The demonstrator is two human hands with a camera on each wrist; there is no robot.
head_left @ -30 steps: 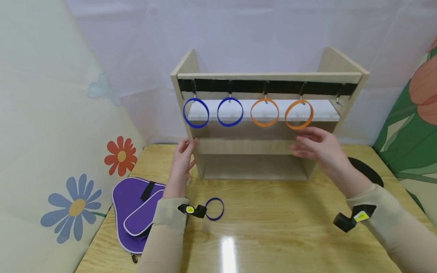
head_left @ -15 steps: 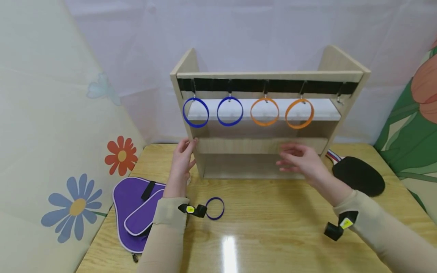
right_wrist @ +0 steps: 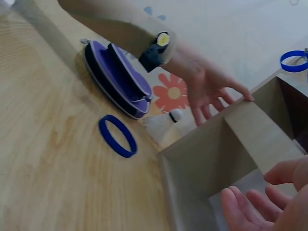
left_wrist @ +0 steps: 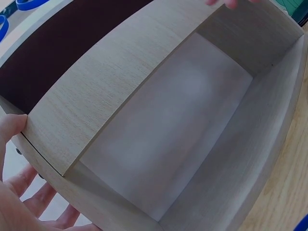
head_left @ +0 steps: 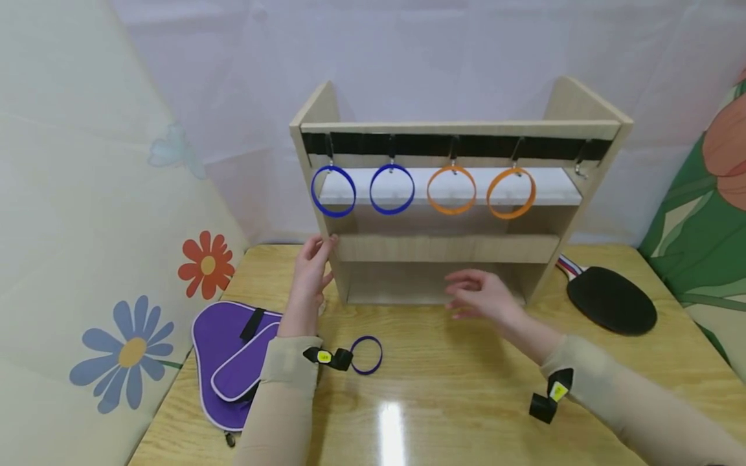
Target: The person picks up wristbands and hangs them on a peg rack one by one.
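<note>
My left hand [head_left: 310, 272] holds the left side panel of a small wooden shelf unit [head_left: 449, 249], thumb on the front edge and fingers along the outer side. Lower right of it, my right hand [head_left: 484, 298] hovers before the bottom compartment, fingers loosely bent and holding nothing. On the table, between the two hands, lies a blue wristband [right_wrist: 111, 143]. Two blue wristbands, one outermost [head_left: 335, 214], hang from the left hooks. Beside them hang two orange wristbands, the right one [head_left: 509, 215] below the fourth hook. The rightmost hook [head_left: 580, 172] carries nothing.
A purple paddle case [head_left: 227, 362] lies left of my left forearm. A black table tennis paddle [head_left: 612, 301] rests right of the shelf. Beside the shelf's left side lies a shuttlecock [right_wrist: 159, 126], mostly hidden in the head view.
My right hand has moved down and left, from below the right orange wristband to the front of the bottom compartment, uncovering the paddle. My left hand has stayed on the side panel.
</note>
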